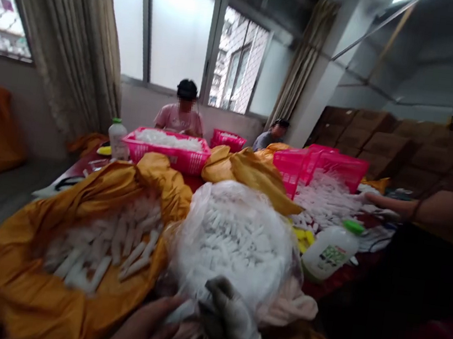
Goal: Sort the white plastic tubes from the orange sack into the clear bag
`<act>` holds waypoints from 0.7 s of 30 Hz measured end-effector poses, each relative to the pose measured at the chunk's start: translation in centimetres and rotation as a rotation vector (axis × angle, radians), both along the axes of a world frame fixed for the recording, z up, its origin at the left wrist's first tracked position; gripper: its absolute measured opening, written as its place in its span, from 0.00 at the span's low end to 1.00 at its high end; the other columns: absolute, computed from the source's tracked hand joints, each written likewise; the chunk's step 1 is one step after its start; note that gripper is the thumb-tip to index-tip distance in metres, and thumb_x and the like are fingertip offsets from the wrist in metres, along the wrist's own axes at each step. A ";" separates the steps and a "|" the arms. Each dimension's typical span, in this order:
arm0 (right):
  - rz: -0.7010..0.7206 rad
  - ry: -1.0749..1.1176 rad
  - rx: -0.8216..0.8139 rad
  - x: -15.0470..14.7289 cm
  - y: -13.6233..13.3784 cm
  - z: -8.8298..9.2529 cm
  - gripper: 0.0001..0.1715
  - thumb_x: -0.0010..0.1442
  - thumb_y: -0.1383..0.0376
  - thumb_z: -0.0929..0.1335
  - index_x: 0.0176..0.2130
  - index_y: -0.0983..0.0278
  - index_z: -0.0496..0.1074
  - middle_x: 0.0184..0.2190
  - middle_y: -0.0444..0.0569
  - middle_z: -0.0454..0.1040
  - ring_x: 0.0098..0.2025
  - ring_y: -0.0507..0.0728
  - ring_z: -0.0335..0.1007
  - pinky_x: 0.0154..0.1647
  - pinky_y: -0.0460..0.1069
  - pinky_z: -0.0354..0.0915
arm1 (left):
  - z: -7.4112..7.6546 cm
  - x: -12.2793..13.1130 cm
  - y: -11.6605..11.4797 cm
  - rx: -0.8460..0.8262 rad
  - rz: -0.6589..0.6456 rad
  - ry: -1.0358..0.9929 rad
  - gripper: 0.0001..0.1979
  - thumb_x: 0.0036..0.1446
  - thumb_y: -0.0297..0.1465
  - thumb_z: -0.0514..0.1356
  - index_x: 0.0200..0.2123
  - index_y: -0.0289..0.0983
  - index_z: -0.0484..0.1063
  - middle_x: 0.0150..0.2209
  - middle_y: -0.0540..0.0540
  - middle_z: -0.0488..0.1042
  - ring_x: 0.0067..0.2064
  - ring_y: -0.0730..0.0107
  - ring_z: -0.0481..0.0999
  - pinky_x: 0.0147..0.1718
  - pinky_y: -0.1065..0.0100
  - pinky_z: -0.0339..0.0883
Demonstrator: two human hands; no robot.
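Note:
My left hand (149, 326), bare, is closed around a short white tube-like piece (181, 311) at the bottom middle. Right beside it is my right hand (237, 326) in a whitish glove with dark, soiled fingertips. Its fingers are pressed together near the end of the white piece; what they hold, if anything, I cannot make out. Just beyond my hands stands a container lined with a clear plastic bag (191, 231), heaped with small white pieces (237, 240). To its left an orange sack (52, 316) gapes around longer white tubes (117, 238).
A white bottle with a green cap (330, 252) stands at right, near a pile of white pieces (326, 199) and pink baskets (343, 168). Another bottle (117, 138) and a filled pink basket (165, 157) are farther back. Several people sit or stand around the table.

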State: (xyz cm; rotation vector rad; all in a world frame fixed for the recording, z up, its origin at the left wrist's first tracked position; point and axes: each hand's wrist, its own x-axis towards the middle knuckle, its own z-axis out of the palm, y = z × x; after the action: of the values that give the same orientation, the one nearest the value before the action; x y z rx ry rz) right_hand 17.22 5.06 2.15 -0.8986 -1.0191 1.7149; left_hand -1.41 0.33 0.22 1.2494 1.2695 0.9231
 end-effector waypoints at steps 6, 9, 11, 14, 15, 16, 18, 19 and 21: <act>0.117 -0.239 -0.006 0.5 -1.1 1.8 0.20 0.53 0.50 0.69 0.29 0.63 0.65 0.12 0.35 0.59 0.12 0.45 0.50 0.12 0.41 0.48 | 2.3 -0.9 -0.5 0.172 -0.201 0.034 0.18 0.54 0.35 0.60 0.50 0.46 0.74 0.53 0.49 0.73 0.56 0.54 0.67 0.59 0.62 0.54; 0.162 -0.519 0.340 -0.4 -1.3 2.8 0.11 0.56 0.58 0.68 0.28 0.64 0.68 0.23 0.42 0.68 0.25 0.49 0.64 0.27 0.45 0.62 | 2.2 -0.3 -0.6 0.173 -0.244 0.035 0.17 0.55 0.34 0.59 0.49 0.44 0.74 0.52 0.48 0.74 0.54 0.53 0.69 0.57 0.62 0.57; 0.089 -0.543 0.592 -1.3 -1.5 2.7 0.06 0.57 0.62 0.66 0.31 0.63 0.70 0.31 0.46 0.70 0.35 0.52 0.67 0.39 0.48 0.65 | 1.8 0.5 -0.9 0.192 -0.206 0.019 0.18 0.56 0.34 0.59 0.50 0.44 0.74 0.50 0.47 0.76 0.52 0.53 0.71 0.53 0.64 0.61; -0.222 -0.405 0.650 -2.4 -1.9 1.4 0.10 0.57 0.62 0.67 0.40 0.60 0.69 0.41 0.49 0.70 0.44 0.54 0.67 0.44 0.50 0.65 | 1.4 1.6 -1.1 0.243 -0.104 -0.004 0.18 0.57 0.35 0.57 0.52 0.42 0.72 0.49 0.47 0.76 0.51 0.54 0.72 0.49 0.66 0.64; -0.318 -0.369 0.603 -2.7 -2.0 0.8 0.12 0.56 0.61 0.68 0.42 0.59 0.69 0.43 0.49 0.70 0.45 0.55 0.67 0.44 0.50 0.66 | 1.4 1.8 -1.2 0.252 -0.077 0.002 0.18 0.58 0.35 0.57 0.51 0.42 0.72 0.48 0.46 0.76 0.50 0.54 0.73 0.48 0.67 0.64; -0.388 -0.351 0.550 -2.9 -2.1 0.3 0.14 0.55 0.60 0.69 0.42 0.58 0.69 0.44 0.49 0.70 0.45 0.55 0.67 0.43 0.50 0.67 | 1.4 1.9 -1.2 0.254 -0.061 0.020 0.17 0.57 0.35 0.57 0.49 0.42 0.73 0.47 0.46 0.77 0.48 0.54 0.73 0.47 0.67 0.65; -0.451 -0.316 0.469 -3.0 -2.3 -0.5 0.14 0.52 0.58 0.71 0.39 0.58 0.71 0.41 0.49 0.72 0.42 0.55 0.69 0.39 0.50 0.68 | 1.3 1.8 -1.2 0.259 -0.037 0.073 0.14 0.57 0.36 0.58 0.45 0.41 0.76 0.42 0.45 0.79 0.45 0.54 0.75 0.46 0.67 0.65; -0.446 -0.288 0.431 -3.1 -2.3 -0.8 0.14 0.51 0.57 0.71 0.37 0.59 0.71 0.38 0.48 0.73 0.37 0.55 0.70 0.36 0.49 0.68 | 1.2 1.7 -1.1 0.266 -0.025 0.100 0.13 0.56 0.36 0.58 0.42 0.42 0.77 0.40 0.45 0.79 0.43 0.54 0.75 0.46 0.67 0.65; -0.375 -0.212 0.320 -3.1 -2.3 -1.0 0.16 0.48 0.54 0.72 0.34 0.60 0.71 0.28 0.45 0.73 0.25 0.51 0.67 0.26 0.47 0.67 | 0.9 1.7 -1.1 0.295 0.020 0.149 0.12 0.54 0.36 0.60 0.41 0.42 0.78 0.37 0.44 0.79 0.40 0.54 0.76 0.45 0.66 0.66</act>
State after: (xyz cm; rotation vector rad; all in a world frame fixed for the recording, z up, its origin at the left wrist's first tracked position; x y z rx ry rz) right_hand 14.07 2.73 1.16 -1.0002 -1.1415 1.1257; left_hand 0.29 -0.76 1.07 1.5627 1.2956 1.0763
